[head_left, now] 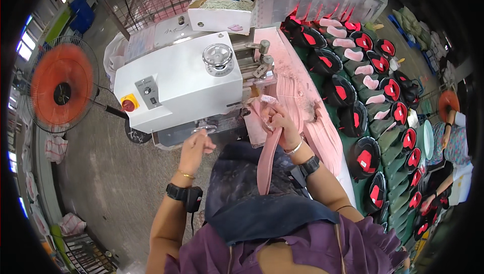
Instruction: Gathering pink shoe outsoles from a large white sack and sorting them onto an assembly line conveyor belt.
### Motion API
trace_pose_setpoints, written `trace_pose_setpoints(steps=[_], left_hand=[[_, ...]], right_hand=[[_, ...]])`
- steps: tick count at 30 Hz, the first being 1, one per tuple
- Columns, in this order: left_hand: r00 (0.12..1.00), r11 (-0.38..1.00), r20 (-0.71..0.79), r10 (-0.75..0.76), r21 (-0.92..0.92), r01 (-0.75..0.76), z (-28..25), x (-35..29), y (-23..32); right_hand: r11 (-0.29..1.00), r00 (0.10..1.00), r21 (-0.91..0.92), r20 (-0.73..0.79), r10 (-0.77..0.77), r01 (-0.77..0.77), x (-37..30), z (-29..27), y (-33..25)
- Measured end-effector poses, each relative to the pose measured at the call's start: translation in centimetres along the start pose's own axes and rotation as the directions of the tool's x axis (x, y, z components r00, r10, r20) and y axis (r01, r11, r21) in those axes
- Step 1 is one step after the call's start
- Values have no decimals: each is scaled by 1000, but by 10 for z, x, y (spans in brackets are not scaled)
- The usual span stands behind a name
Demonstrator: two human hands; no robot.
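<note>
A long pink insole (pixel 267 160) hangs from my right hand (pixel 283 128), whose fingers are closed around its upper part in front of the machine's working head. My left hand (pixel 195 149) is held in a loose fist beside the machine's front edge, just below a shiny metal part (pixel 205 126); nothing shows in its fingers. The white machine (pixel 181 79) has a chrome handwheel (pixel 217 57) on top and a red-and-yellow switch (pixel 129 103) at its left end. Rows of stacked pink insoles (pixel 322 135) lie to the right of my right hand.
An orange fan (pixel 63 85) stands at the left. Behind the machine is a white box (pixel 220 16) with cord and a pink insole. At the right, black shoes with red insides (pixel 365 158) fill a green rack; beyond it, another person's arm (pixel 443 190) reaches in.
</note>
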State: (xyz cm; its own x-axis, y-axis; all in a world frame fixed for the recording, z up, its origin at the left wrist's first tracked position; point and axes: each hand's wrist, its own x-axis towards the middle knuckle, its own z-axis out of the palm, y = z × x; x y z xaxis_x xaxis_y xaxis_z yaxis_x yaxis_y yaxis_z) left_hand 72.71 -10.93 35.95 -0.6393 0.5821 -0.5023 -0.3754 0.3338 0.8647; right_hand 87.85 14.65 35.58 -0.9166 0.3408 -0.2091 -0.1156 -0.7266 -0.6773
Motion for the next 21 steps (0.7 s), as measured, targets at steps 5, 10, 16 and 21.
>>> trace_pose_setpoints(steps=[5,10,16,21], left_hand=[[984,979,63,167,105,-173,53,17,43],[949,948,99,298,89,-307,94,56,51],[951,961,137,276,-30,-275,111,71,45],[954,960,113,278,-64,-272,118,70,50]], right_hand=[[996,1000,91,8,24,-25,5,2,5],[998,998,52,41,42,-44,3,6,2],[998,998,-4,27,57,-57,0,5,-2],[996,994,-39,66,82,-80,-1,5,-7]])
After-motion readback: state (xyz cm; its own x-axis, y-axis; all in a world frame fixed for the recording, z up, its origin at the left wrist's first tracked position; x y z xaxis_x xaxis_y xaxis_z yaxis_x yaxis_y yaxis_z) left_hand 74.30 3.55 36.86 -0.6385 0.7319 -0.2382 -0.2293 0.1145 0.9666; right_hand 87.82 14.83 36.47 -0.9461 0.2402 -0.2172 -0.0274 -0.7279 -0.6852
